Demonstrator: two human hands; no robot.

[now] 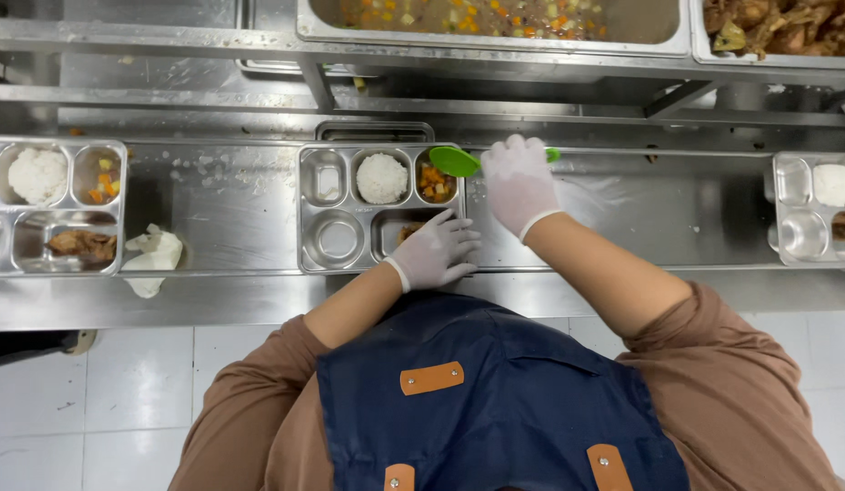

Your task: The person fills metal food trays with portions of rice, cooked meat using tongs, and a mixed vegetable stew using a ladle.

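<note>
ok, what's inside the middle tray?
Middle tray: rice, diced vegetables under the green spoon. Two compartments look empty. The left hand covers most of the bottom-right one.

A single camera looks straight down from overhead onto the person's shoulders and blue apron (495,400), which fill the lower half of the frame at close range. It faces the steel counter (231,195), which runs across the middle of the view somewhat farther off. Just beyond the gloved fingers (459,241) lies a compartment tray (324,265); well past the fingers, at the top edge, food pans (495,41) are cut off. White floor tiles (131,391) show nearer than the fingers, lower left.
</note>
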